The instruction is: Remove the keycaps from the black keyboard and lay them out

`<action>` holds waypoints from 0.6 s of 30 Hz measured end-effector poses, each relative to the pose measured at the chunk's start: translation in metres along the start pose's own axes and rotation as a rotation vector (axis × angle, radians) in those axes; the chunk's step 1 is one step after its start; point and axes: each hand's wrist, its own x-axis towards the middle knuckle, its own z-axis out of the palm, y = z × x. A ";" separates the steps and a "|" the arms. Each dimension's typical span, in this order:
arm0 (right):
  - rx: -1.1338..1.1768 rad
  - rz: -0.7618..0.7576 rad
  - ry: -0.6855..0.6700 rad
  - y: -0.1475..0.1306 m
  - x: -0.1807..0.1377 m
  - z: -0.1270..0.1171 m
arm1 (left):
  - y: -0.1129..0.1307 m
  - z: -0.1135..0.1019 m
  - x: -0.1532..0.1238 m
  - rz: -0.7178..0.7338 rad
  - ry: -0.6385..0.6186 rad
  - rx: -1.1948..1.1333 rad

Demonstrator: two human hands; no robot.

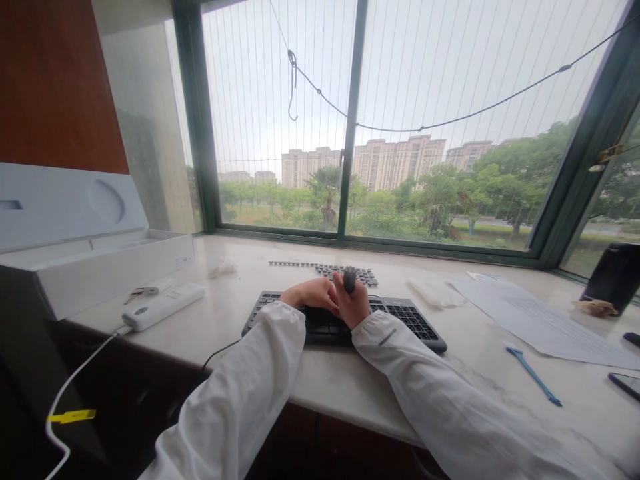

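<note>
A black keyboard [413, 323] lies on the marble top, with a dark bare stretch in its middle where no keycaps show. Over that stretch my right hand [354, 305] is closed around an upright tool with a rounded black handle [349, 280]; its lower end is hidden. My left hand [314, 293] rests against the right one, its fingers bent down and pressed together at the keyboard; what they hold, if anything, is hidden. Just behind the keyboard, loose dark keycaps [367, 277] stand in rows on the marble.
At left are an open white box [115, 263] and a white power strip [165, 307] with its cable. Printed paper [540, 320], a blue plastic tool [534, 377] and a dark phone-like object [625, 384] lie at right. A window [350, 237] backs the counter.
</note>
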 end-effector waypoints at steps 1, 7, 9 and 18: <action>-0.005 0.000 0.010 -0.001 -0.001 0.000 | 0.000 0.000 0.000 -0.003 0.002 -0.003; -0.044 -0.003 0.048 -0.002 -0.002 0.000 | 0.005 -0.001 -0.002 -0.008 0.000 -0.005; -0.061 -0.007 0.049 -0.002 -0.003 0.000 | 0.006 -0.002 -0.002 -0.011 0.006 -0.009; -0.093 -0.025 0.036 0.000 -0.003 -0.001 | 0.005 -0.001 -0.002 -0.002 0.008 -0.006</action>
